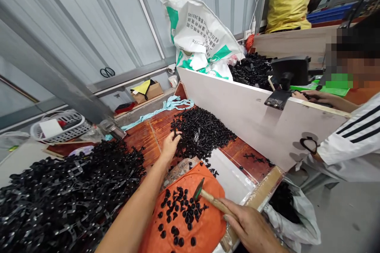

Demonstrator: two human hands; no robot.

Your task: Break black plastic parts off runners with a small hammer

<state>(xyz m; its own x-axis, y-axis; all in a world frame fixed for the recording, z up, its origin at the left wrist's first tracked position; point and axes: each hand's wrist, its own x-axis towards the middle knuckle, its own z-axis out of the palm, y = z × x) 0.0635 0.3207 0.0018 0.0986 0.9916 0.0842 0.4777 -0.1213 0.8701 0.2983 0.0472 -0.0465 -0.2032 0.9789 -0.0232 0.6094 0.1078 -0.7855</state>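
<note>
My right hand (247, 225) is wrapped round the wooden handle of a small hammer (218, 204). The hammer's head is over an orange cloth (208, 180), on which loose black round-headed pieces (190, 213) are scattered. My left hand (171, 144) reaches forward to the left edge of a heap of small black pieces (204, 130). Its fingers are bent together at the heap; what they pinch, if anything, is too small to make out. A speckled stone block (179, 170) shows partly from under the cloth, beside my left forearm.
A big pile of black clip-like parts (68, 189) covers the left side. A pale board (237, 106) divides my bench from a co-worker (356, 138) at the right. Behind it stands a white sack (198, 27). A white basket (63, 128) is at the back left.
</note>
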